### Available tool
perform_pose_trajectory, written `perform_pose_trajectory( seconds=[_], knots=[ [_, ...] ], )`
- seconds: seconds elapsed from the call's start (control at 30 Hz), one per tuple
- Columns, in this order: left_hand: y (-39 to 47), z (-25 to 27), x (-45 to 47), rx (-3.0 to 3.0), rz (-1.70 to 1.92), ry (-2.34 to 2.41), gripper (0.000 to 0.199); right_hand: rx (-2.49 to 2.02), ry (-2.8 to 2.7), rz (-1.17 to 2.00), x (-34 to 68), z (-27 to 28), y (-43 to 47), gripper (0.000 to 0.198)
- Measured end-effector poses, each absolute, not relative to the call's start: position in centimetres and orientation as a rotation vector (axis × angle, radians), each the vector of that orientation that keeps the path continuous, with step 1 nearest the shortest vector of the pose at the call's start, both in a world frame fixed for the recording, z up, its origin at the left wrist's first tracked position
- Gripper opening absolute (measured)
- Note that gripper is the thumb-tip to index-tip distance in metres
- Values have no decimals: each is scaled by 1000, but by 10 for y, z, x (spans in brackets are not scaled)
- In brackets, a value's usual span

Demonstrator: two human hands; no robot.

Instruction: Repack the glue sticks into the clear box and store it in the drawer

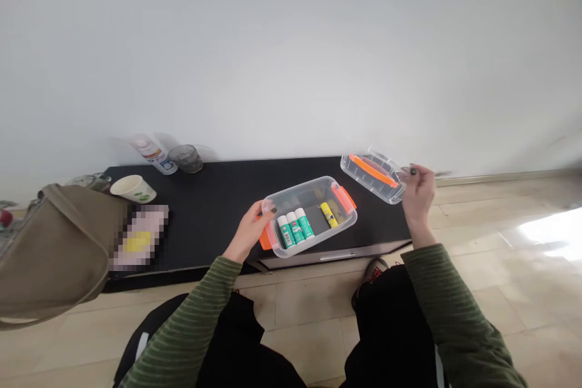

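My left hand (250,227) grips the left end of a clear plastic box (313,244) with orange latches, its thumb over the rim. Inside the box, three green-and-white glue sticks (296,227) lie side by side near the left end. A yellow glue stick (329,215) lies apart from them, toward the right end. To the right of the box, my right hand (418,191) pinches the edge of the clear lid (375,174), which has an orange handle. The lid is apart from the box, over the right end of the black tabletop.
The low black table (213,194) stands against a white wall. At its left are a spray can (154,154), a dark glass (185,159), a paper cup (133,188), a blurred-out packet (140,236) and a brown bag (68,254). A drawer handle (337,256) shows on the front.
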State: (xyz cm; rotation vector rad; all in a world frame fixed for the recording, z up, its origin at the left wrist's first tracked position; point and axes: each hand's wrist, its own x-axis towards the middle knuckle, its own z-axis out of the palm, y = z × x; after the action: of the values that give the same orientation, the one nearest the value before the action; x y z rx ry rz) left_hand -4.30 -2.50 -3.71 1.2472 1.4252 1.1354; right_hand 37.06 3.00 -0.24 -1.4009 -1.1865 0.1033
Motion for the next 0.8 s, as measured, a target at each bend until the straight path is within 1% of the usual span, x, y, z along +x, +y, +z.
perform_pose_trajectory(
  seconds=[0.07,0.13,0.3,0.37,0.43,0.53,0.6,0.67,0.8],
  knots=[
    [-21,-37,-42,1223,1139,1366,51,-1292,-962,161,374,6,34,43],
    [-17,-36,-40,1195,1125,1309,56,-1230,-770,312,372,11,41,42],
    [-9,-35,-34,1122,1142,1281,57,-1224,-578,1041,330,10,55,25],
    [-6,-35,-32,1047,1165,1305,55,-1241,-602,1240,305,9,56,19],
    [-4,-35,-31,942,1193,1348,57,-1237,-666,1346,283,8,55,17],
    [-5,-31,-31,879,1197,1353,64,-1260,-782,1378,264,6,54,20],
    [-9,-25,-30,918,1169,1330,63,-1307,-870,1338,260,4,54,25],
    [-13,-20,-31,974,1122,1336,60,-1361,-990,1248,259,2,55,30],
    [-19,-16,-32,1053,1056,1325,52,-1487,-1339,937,260,-5,57,39]
  ],
)
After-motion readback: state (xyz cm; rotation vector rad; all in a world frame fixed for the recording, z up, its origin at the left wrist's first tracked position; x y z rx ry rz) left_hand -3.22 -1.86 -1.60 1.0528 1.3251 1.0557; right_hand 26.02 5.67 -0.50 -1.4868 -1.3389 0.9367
